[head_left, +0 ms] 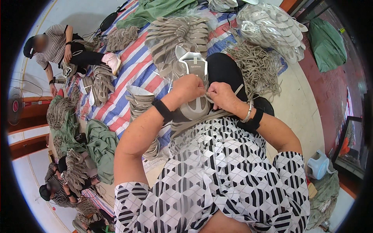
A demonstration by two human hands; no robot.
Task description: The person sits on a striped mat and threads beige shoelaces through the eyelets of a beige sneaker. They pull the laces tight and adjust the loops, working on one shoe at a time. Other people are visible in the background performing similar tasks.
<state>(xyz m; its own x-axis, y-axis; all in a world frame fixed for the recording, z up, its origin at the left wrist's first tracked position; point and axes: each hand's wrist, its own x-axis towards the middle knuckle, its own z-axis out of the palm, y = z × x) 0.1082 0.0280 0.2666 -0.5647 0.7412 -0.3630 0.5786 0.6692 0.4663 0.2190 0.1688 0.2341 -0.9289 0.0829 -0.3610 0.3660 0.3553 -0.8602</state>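
Left hand point(189, 89) and right hand point(224, 97) pinched thin beige lace point(238, 89) over a beige shoe point(194, 110). Red-white-blue striped plastic sheeting point(132, 73) partly covered pale flooring point(298, 103).

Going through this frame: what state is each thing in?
Left hand: pinched closed over the shoe upper; exact hold hidden.
Right hand: pinched closed beside it; exact hold hidden.
Shoe upper: toe toward the wearer, partly covered.
Loose laces: tangled heap.
Stacked uppers: overlapping in rows.
Striped sheet: spread out.
Green cloth: crumpled.
Fan: spinning or stopped, unclear.
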